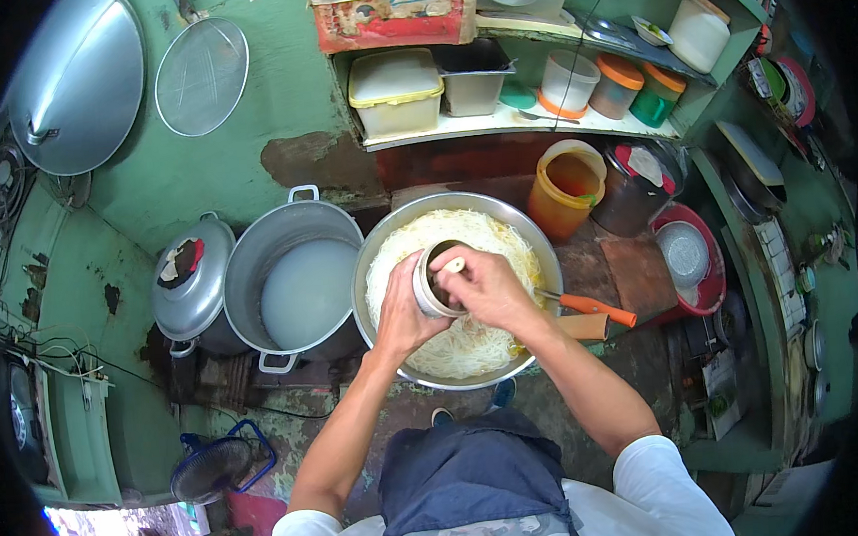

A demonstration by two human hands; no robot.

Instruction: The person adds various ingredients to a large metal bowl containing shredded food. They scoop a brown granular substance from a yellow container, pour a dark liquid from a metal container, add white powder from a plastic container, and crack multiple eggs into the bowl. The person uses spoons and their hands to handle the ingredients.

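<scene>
My left hand (pixel 400 307) grips a metal canister (pixel 422 292), tilted with its mouth towards me, over the basin. At that mouth my right hand (pixel 489 285) has its fingers closed around a small utensil; only the pale end of its handle (pixel 455 265) shows, and its other end is hidden. Below both hands is a wide metal basin (pixel 548 241) of thin white noodles (pixel 427 232), with yellow patches along the right side. A tool with an orange handle (pixel 597 310) leans over the basin's right rim, beside a wooden handle (pixel 582 328).
Left of the basin stand a large pot (pixel 243 296) of cloudy liquid and a lidded pot (pixel 195 280). An orange-yellow tub (pixel 564 206), a dark lidded pot (pixel 619 207) and a red basin (pixel 717 275) stand right. A shelf (pixel 458 127) holds containers. A blue-framed fan (pixel 214 468) sits low left.
</scene>
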